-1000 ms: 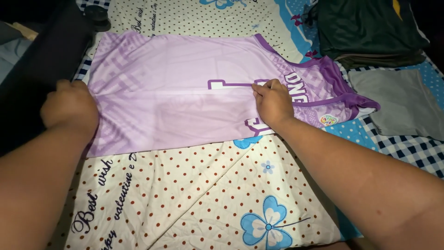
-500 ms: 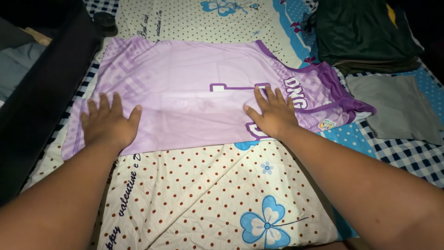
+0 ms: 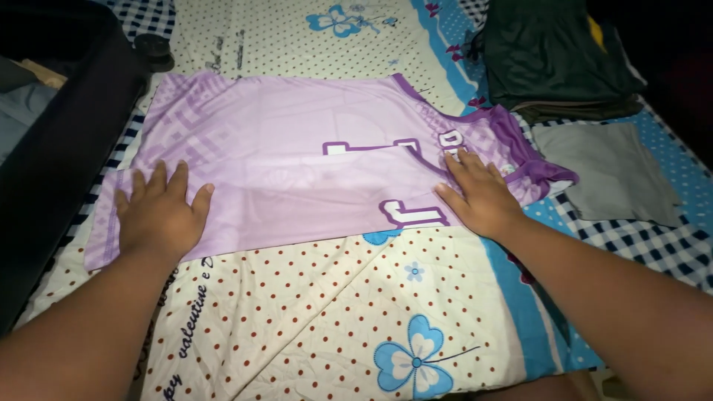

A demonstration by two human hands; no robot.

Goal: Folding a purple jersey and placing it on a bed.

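The lilac sleeveless jersey (image 3: 297, 156) lies flat on the dotted bedsheet (image 3: 312, 312), long axis running left to right straight across in front of the person, hem toward the dark suitcase (image 3: 52, 148), neckline toward the grey folded cloth (image 3: 609, 171). Left hand (image 3: 160, 215) is spread wide, palm down on the hem end; right hand (image 3: 479, 197) is spread flat near the purple-trimmed armhole. Neither grips anything. Both arms reach forward, each equally close to its end.
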